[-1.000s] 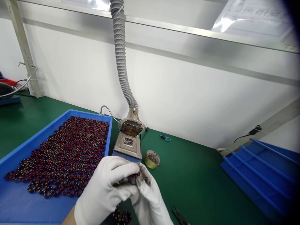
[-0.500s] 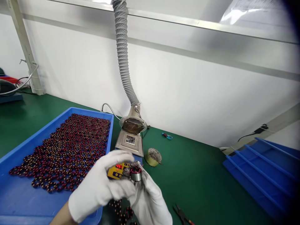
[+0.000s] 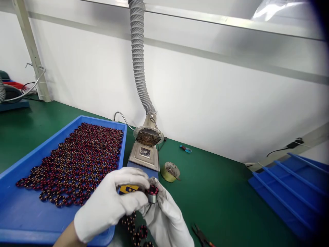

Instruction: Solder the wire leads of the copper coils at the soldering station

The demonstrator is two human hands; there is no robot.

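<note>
One wound ring (image 3: 153, 189) is up in our hands above the tabletop (image 3: 218, 185), to the right of the tray's right edge, and it appears to sit at the top of a silver cylinder (image 3: 152, 199). Our right hand (image 3: 168, 219) grasps that cylinder, its fingers curled round the right side. Our left hand (image 3: 110, 202) has thumb and fingers bent in at the ring's left side; we cannot tell whether they pinch it or merely touch.

By our judgement this piece is mid-handling, neither finished nor set down. Many packed rings (image 3: 87, 161) lie in the blue tray (image 3: 38, 219), dense at its far edge and thinning toward its near edge. A few loose rings (image 3: 142, 231) rest on the tabletop, beside the tray's near right corner. We see no clear mark parting handled rings from unhandled ones, so how many are done and how many remain, we cannot say.
</note>
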